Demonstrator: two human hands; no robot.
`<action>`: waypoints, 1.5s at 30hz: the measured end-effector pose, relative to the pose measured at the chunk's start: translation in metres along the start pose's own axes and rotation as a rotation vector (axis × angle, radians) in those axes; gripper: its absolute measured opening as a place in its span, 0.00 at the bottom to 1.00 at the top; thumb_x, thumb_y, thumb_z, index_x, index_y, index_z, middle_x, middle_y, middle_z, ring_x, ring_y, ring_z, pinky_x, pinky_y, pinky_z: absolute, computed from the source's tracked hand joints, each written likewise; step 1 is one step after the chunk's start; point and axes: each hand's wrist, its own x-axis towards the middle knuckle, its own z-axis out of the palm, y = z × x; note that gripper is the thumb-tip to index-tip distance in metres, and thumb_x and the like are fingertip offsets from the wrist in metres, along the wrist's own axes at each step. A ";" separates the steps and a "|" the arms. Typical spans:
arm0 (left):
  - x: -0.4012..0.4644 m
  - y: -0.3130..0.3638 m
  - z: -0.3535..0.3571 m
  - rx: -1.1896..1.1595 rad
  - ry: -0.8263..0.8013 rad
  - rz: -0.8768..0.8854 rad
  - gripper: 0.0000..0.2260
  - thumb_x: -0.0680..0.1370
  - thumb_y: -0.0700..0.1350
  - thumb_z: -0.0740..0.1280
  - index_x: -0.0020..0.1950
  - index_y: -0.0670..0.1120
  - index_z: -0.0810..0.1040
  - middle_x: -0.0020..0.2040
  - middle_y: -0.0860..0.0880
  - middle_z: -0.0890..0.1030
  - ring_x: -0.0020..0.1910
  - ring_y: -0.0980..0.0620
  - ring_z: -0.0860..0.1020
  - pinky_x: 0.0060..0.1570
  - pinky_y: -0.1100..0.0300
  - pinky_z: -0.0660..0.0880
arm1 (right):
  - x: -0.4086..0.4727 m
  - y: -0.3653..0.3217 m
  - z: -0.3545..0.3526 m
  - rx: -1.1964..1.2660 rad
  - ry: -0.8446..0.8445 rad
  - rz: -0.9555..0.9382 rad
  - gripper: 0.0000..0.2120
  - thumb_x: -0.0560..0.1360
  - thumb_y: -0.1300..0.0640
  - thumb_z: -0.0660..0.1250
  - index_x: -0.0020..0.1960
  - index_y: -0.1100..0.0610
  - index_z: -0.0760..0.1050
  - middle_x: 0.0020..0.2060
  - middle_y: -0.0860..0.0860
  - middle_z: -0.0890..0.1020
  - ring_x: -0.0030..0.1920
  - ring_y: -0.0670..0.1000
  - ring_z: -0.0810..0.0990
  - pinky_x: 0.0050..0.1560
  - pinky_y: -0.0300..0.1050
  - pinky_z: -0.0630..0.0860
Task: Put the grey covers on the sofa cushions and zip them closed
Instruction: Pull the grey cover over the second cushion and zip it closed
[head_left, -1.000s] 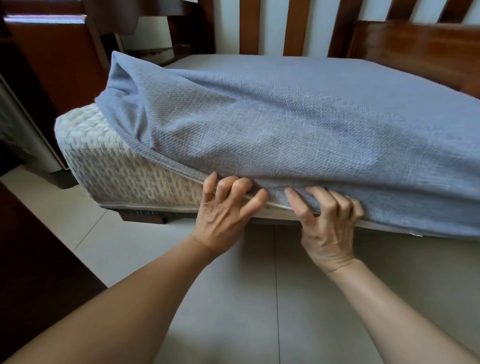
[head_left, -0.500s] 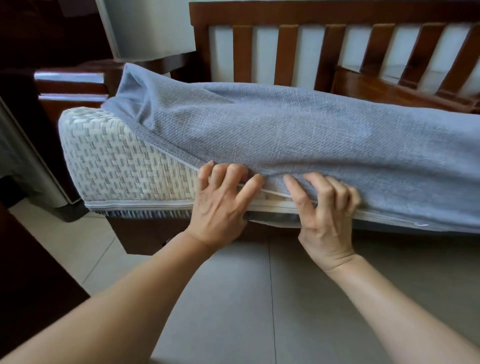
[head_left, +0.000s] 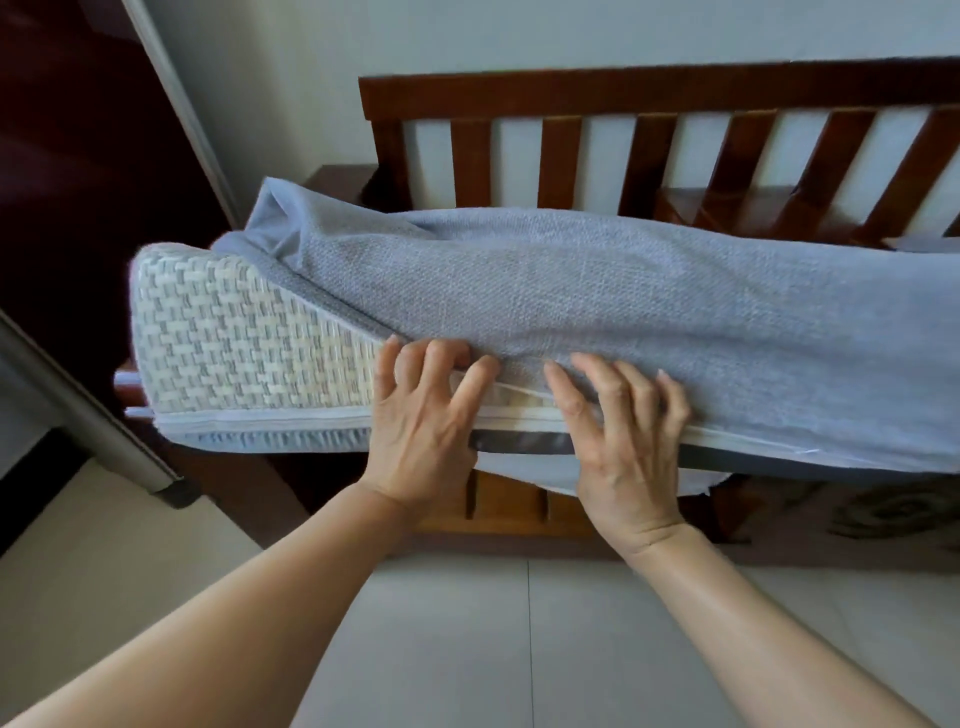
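Head | left hand (head_left: 421, 436), right hand (head_left: 628, 457) fingers curled, gripping grey cover (head_left: 623, 312) edge

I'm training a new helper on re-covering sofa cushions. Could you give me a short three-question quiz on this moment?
1. True or false: the grey cover hides the whole cushion.
2. Which end of the cushion is bare: A left, B right?
3. What do the left hand and right hand grip?

Key: 1 false; 2 A; 3 the cover's open lower edge.
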 end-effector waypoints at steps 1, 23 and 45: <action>0.023 -0.006 -0.004 0.009 -0.020 -0.009 0.29 0.56 0.38 0.70 0.56 0.47 0.68 0.52 0.47 0.66 0.51 0.43 0.66 0.61 0.45 0.59 | 0.023 0.006 -0.001 0.001 -0.010 0.007 0.21 0.75 0.66 0.59 0.65 0.53 0.74 0.62 0.53 0.75 0.61 0.55 0.69 0.64 0.60 0.61; 0.384 -0.138 0.054 0.063 -0.492 -0.033 0.43 0.54 0.64 0.77 0.61 0.51 0.62 0.58 0.50 0.66 0.59 0.47 0.65 0.65 0.51 0.56 | 0.383 0.083 0.077 0.102 -0.659 0.136 0.35 0.68 0.67 0.66 0.72 0.54 0.61 0.72 0.50 0.61 0.73 0.54 0.55 0.73 0.58 0.53; 0.504 -0.305 0.134 -0.215 -0.328 -0.107 0.18 0.76 0.55 0.53 0.60 0.50 0.73 0.58 0.51 0.74 0.58 0.47 0.72 0.57 0.48 0.67 | 0.557 0.048 0.230 0.156 -0.428 0.356 0.14 0.69 0.72 0.64 0.50 0.60 0.78 0.46 0.56 0.78 0.48 0.58 0.73 0.44 0.51 0.68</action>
